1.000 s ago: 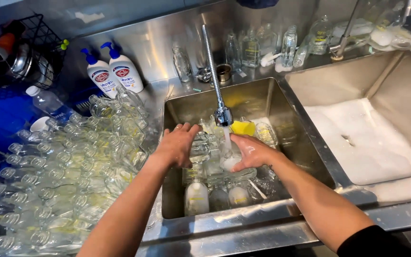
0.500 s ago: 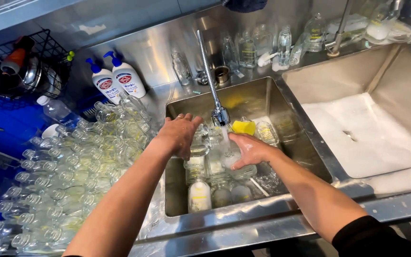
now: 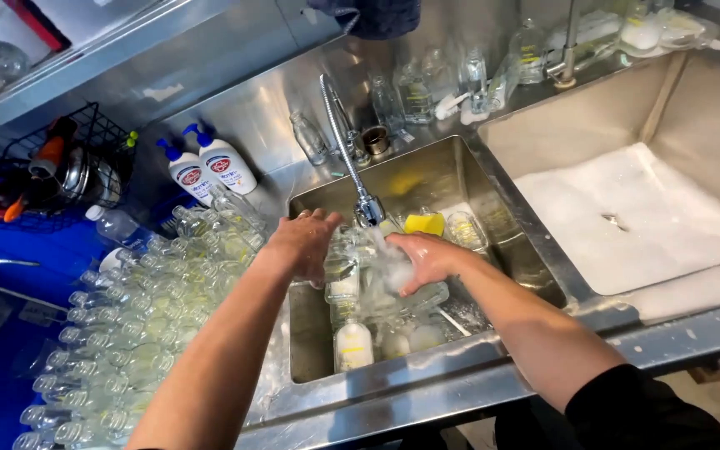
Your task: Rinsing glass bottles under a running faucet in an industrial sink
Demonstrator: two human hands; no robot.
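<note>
Item: clear glass bottle (image 3: 342, 268), small, held under the spout of the swivel faucet (image 3: 367, 208) over the middle steel sink basin (image 3: 493, 212).

My left hand (image 3: 303, 243): fingers curled around the bottle's upper part, thumb side toward me; grip closed on glass.

My right hand (image 3: 424, 258): fingers bent and pressed together over a wet, foamy mass right beside the bottle; I cannot tell whether it is suds, a cloth or a second bottle under them.

Handling, as I judge it: light, rigid, breakable; wet and soapy, so likely slippery. Best taken around the body just below the shoulder, with a full wrap of the fingers, not by the narrow neck alone.

Below in the basin: more bottles (image 3: 353, 343) lying in the water, a yellow sponge (image 3: 424, 222) just past the faucet head.

To my left on the counter: rows of washed glass bottles (image 3: 139, 321) lying on their sides, close together.

Behind them: two pump soap dispensers (image 3: 208, 167), white with blue tops, upright.

Far left: black wire basket (image 3: 77, 162) with utensils.

To my right: second basin (image 3: 639, 212) filled with white foam.
</note>
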